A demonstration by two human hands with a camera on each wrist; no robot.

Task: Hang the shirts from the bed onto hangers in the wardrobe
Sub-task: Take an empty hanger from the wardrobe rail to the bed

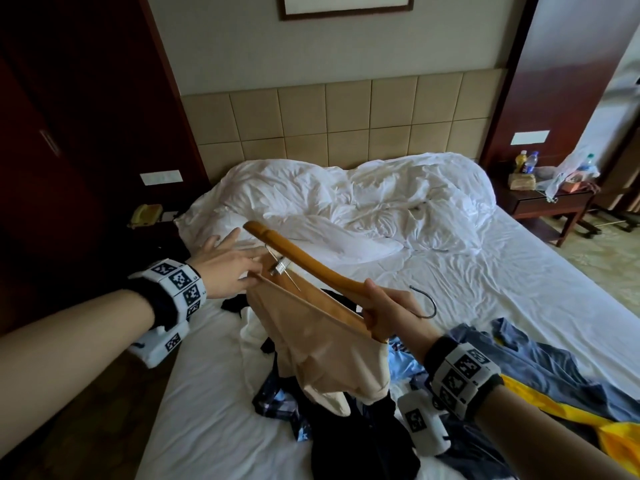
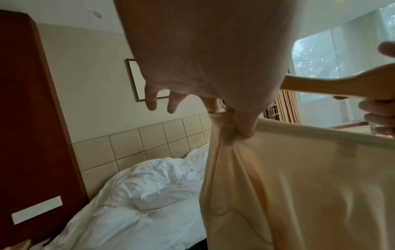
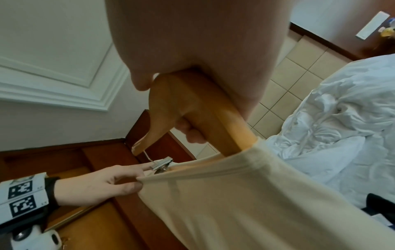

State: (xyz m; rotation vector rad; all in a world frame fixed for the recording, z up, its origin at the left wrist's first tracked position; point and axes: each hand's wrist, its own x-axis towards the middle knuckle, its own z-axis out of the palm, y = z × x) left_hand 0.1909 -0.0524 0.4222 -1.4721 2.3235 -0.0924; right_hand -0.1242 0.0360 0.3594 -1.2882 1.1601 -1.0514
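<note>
Right hand (image 1: 388,310) up close in the head view, wrapped round the middle of the hanger (image 1: 311,268) near its hook (image 1: 424,303). One wooden arm sits inside the beige shirt (image 1: 322,341), which droops in soft folds over the pile of clothes (image 1: 363,427) on the bed (image 1: 519,271). Left hand (image 1: 221,265) reaches across to the fabric edge under the free arm, outer fingers fanned.

Left wrist view: thumb and forefinger pinch a bunched corner of the shirt (image 2: 299,186) while the other fingers (image 2: 150,99) stand spread. Light, limp cloth, I'd say; it stretches taut only along the hem.

Right wrist view: the right hand's fingers (image 3: 190,130) curl round the stiff hanger (image 3: 205,108), a firm handle. The left hand (image 3: 107,182) pulls the opening wide beside the metal clip (image 3: 162,163). That clip looks likely to snag the cloth. Best hold, in my judgement: the ribbed edge of the shirt (image 3: 256,203), which resists tearing and slides over smooth wood.
</note>
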